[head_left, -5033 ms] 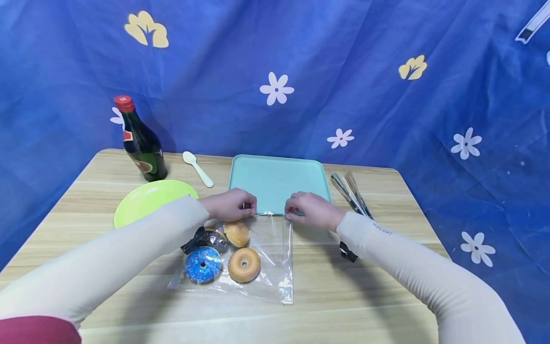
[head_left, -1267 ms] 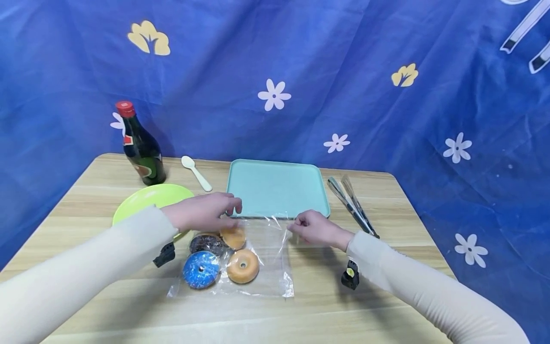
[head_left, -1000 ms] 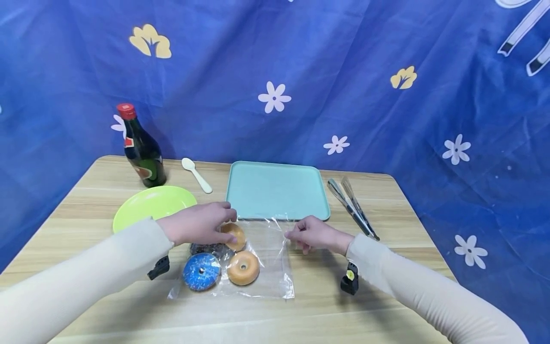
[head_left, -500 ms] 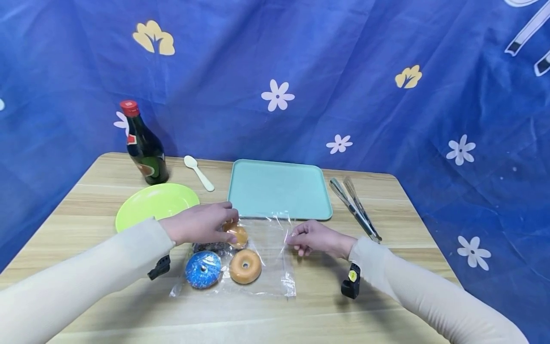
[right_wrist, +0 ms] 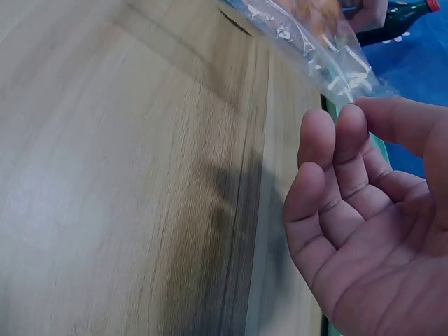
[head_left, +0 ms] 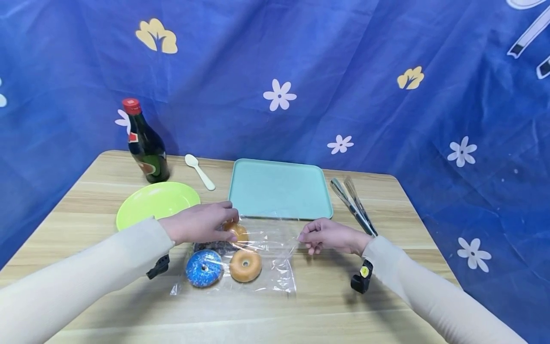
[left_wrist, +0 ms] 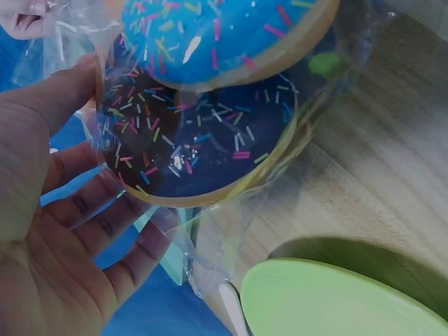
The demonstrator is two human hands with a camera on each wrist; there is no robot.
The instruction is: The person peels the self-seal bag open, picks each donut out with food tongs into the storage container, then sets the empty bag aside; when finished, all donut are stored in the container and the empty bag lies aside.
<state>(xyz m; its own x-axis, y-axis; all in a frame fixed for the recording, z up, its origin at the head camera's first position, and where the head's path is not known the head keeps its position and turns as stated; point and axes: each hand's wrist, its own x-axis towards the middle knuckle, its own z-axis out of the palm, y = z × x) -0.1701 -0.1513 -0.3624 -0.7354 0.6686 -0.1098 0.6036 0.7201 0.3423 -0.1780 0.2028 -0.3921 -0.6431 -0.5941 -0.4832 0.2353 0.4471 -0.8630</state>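
A clear plastic bag [head_left: 275, 279] lies on the table with several donuts inside. The blue sprinkled donut [head_left: 204, 268] and a plain tan donut [head_left: 245, 265] are at its near side. Behind them are a second tan donut [head_left: 237, 232] and a chocolate sprinkled donut [left_wrist: 196, 140], mostly covered by my left hand in the head view. With thumb and fingers either side, my left hand [head_left: 199, 223] grips the rear tan donut through the plastic. My right hand [head_left: 328, 236] pinches the bag's right edge between thumb and forefinger, drawing the plastic taut; its other fingers are loosely curled.
A turquoise tray [head_left: 279, 188] lies just behind the bag. At left are a green plate [head_left: 156, 203], a dark bottle [head_left: 148, 150] with a red cap and a white spoon [head_left: 200, 172]. Metal tongs [head_left: 354, 205] lie beyond the right hand. Blue cloth [head_left: 223, 71] hangs behind the table.
Both hands were at the bag's far edge. The left has come back and left onto the rear tan donut; the right has come nearer, then pulled the bag's edge rightward.
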